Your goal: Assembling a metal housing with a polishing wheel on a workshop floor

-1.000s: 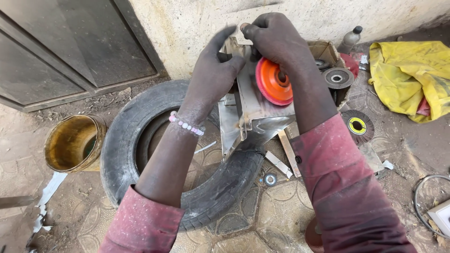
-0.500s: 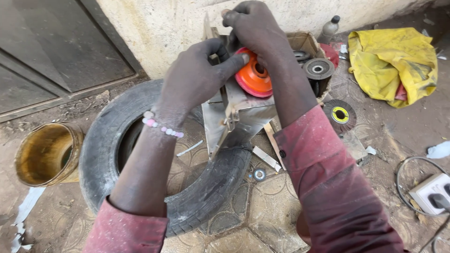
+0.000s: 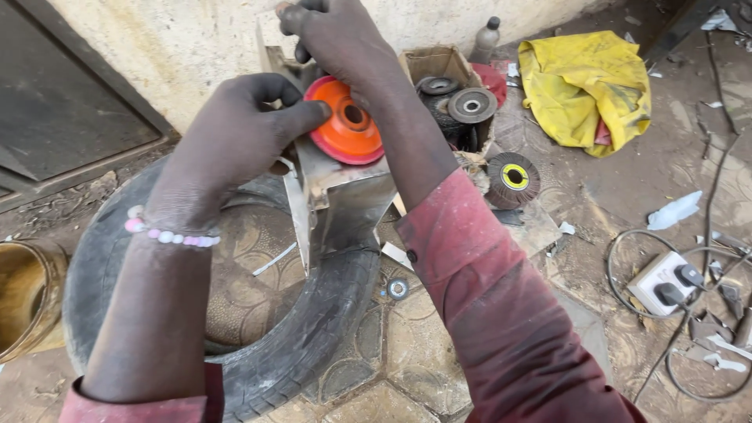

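1. The right hand (image 3: 341, 35) sits at 12 o'clock, its fingertips cut off by the top edge; whether it grips the metal piece (image 3: 345, 207) there cannot be told.
2. The left hand (image 3: 235, 137), at about 10 o'clock, has its thumb pressed against the rim of the orange disc (image 3: 345, 125), fingers curled behind the metal piece and hidden from view.
3. The orange disc lies just above centre, flat against the upright metal piece, partly covered by the right wrist.
4. The metal piece stands on the inner edge of the one tyre (image 3: 305, 345), which lies flat toward 7 o'clock (its left part is behind the left forearm).
5. One cardboard box (image 3: 439, 63) at 1 o'clock holds dark grinding wheels; two show clearly, more are hard to make out.
6. One flap wheel with a yellow centre (image 3: 513, 178) lies on the ground at 2 o'clock, outside the box.
7. One yellow cloth (image 3: 587, 86) lies crumpled at 2 o'clock, one bottle (image 3: 486, 39) near the wall beside the box.
8. One brass-coloured tin (image 3: 23, 298) at 9 o'clock is cut off by the left edge; its contents cannot be seen.
9. One white socket block (image 3: 666, 282) at 4 o'clock carries two dark plugs.
10. One small ring washer (image 3: 398, 289) lies beside the tyre.
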